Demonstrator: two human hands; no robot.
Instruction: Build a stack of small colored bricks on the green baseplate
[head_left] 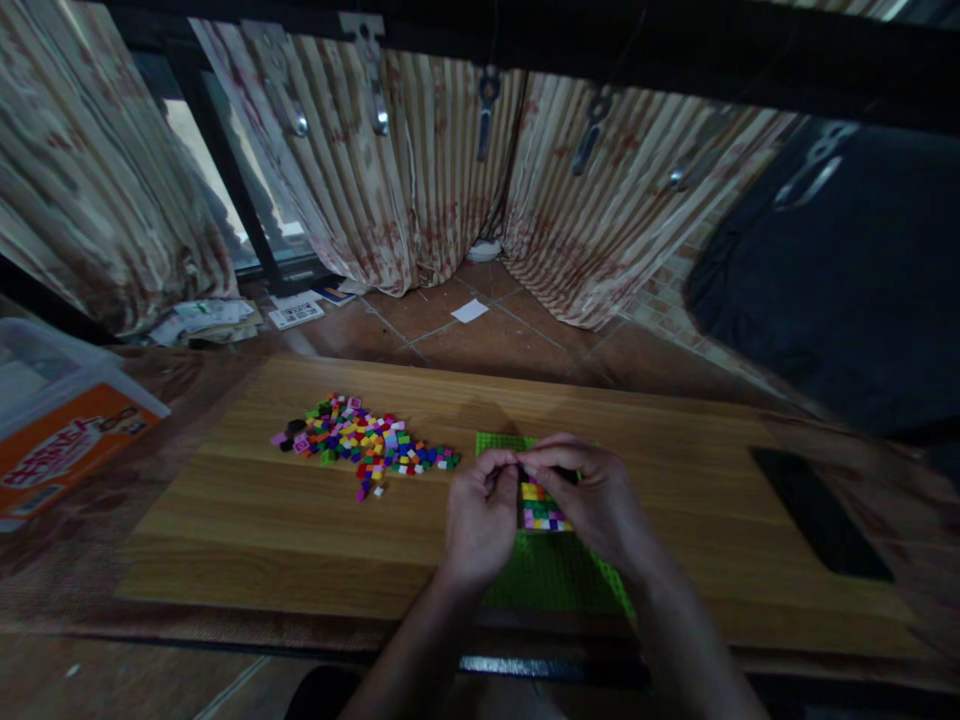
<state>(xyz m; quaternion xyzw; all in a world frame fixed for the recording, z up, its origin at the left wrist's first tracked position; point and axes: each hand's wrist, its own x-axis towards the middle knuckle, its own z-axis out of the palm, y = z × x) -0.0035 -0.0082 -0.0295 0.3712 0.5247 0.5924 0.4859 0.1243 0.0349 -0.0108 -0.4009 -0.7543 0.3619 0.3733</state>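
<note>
A green studded baseplate (pixel 551 580) lies on the wooden board, partly covered by my hands and forearms. Rows of small coloured toy bricks (pixel 541 508) in yellow, green, pink, white and purple sit on it between my hands. My left hand (pixel 484 510) is closed in a pinch over the left side of the plate. Touching it at the fingertips, my right hand (pixel 596 490) is also pinched, above the brick rows. Whatever the fingertips hold is too small and too hidden to name.
Left of the plate spreads a pile of loose toy bricks (pixel 375 440) on the wooden board (pixel 262 540). A dark phone-like slab (pixel 821 515) lies at the right end. A clear plastic box with an orange label (pixel 71 440) stands at far left. Metal hooks (pixel 487 105) hang overhead.
</note>
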